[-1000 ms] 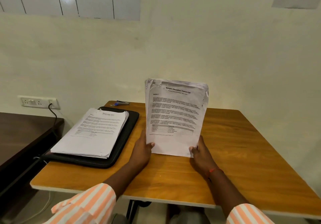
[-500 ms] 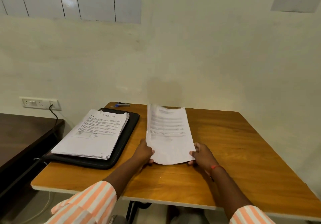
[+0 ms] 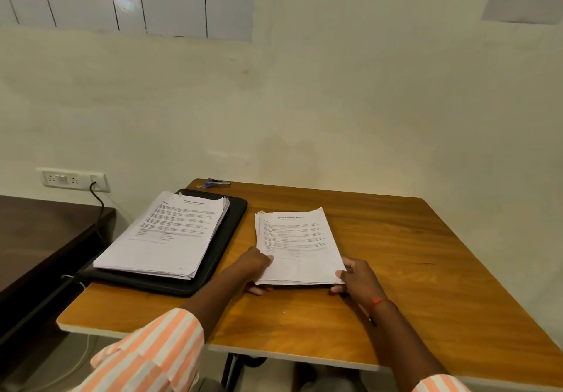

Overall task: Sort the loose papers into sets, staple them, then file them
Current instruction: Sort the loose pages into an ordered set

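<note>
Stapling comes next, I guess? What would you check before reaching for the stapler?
1. Small stack flat on the table: ok.
2. Its sheets squared: not ok, far corners look fanned.
3. A hand free: not ok, left hand and right hand both grip its near corners.
4. Stapler uncovered at the far edge: ok.
5. Staples loaded: cannot tell.
6. Big stack apart, on the folder: ok.
</note>
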`<state>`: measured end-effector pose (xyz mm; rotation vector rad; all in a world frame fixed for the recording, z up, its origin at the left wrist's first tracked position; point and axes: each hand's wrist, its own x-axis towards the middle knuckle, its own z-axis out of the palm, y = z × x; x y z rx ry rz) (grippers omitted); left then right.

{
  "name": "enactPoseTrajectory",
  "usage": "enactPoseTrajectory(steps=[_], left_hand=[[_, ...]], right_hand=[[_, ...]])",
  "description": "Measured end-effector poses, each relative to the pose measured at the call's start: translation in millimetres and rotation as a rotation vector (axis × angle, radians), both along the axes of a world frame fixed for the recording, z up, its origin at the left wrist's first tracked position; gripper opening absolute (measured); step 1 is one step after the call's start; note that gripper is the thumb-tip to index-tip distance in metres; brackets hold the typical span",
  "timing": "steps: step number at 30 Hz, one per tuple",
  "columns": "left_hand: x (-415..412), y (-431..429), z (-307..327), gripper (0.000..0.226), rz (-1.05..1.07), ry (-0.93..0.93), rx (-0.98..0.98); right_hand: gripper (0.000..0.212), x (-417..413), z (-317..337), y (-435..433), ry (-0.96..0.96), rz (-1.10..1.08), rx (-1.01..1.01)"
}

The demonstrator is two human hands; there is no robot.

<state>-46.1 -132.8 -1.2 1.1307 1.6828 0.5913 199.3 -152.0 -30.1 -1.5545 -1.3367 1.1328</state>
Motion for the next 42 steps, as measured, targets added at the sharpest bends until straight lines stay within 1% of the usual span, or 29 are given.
enactPoseTrajectory(steps=[1, 2, 6, 9, 10, 12, 13, 16, 20, 22, 24, 29, 34, 38, 40, 42], left_hand=[[-2, 6, 3, 0.048, 0.004, 0.073, 0.038], [-5, 14, 6, 0.051, 0.015, 0.104, 0.069], [-8, 43, 3, 0.054, 0.052, 0.069, 0.181], [-10, 38, -1, 0.053, 0.076, 0.161, 0.266], [-10, 38, -2, 0.050, 0.063, 0.171, 0.283], [-10, 38, -4, 0.048, 0.007, 0.107, 0.287], [-12, 41, -7, 0.050, -0.008, 0.078, 0.280], [-14, 43, -7, 0.049, -0.037, 0.034, 0.246], [-14, 45, -4, 0.050, -0.108, 0.094, 0.243], [-15, 49, -3, 0.051, -0.116, 0.111, 0.217], [-16, 54, -3, 0.048, -0.133, 0.117, 0.206], [-16, 59, -8, 0.046, -0.148, 0.112, 0.190], [-15, 59, -13, 0.046, -0.085, 0.067, 0.188], [-14, 59, -9, 0.039, 0.035, -0.044, 0.100], [-13, 59, -3, 0.032, 0.089, -0.083, 0.040], [-11, 59, 1, 0.028, 0.144, -0.154, 0.001]], right_hand=[[0.041, 1, 0, -3, 0.024, 0.011, -0.004], [0.040, -1, -1, -6, 0.049, 0.024, -0.004], [0.038, 2, 3, -18, 0.099, 0.115, -0.016], [0.034, 2, 7, -21, 0.110, 0.168, -0.041], [0.030, 3, 7, -17, 0.100, 0.171, -0.053], [0.018, 6, 6, -3, 0.033, 0.160, -0.034], [0.016, 6, 6, 5, -0.002, 0.155, -0.015], [0.021, 3, 5, 36, -0.122, 0.118, 0.028], [0.030, -12, 8, 71, -0.260, 0.076, 0.044], [0.033, -16, 7, 79, -0.299, 0.064, 0.056], [0.034, -18, 1, 82, -0.307, 0.043, 0.079], [0.033, -18, -9, 79, -0.264, -0.007, 0.142], [0.034, -16, -9, 78, -0.218, -0.006, 0.143], [0.035, -15, -11, 76, -0.107, 0.005, 0.169], [0.035, -13, -14, 76, -0.048, 0.007, 0.179], [0.034, -13, -18, 76, 0.034, 0.017, 0.163]])
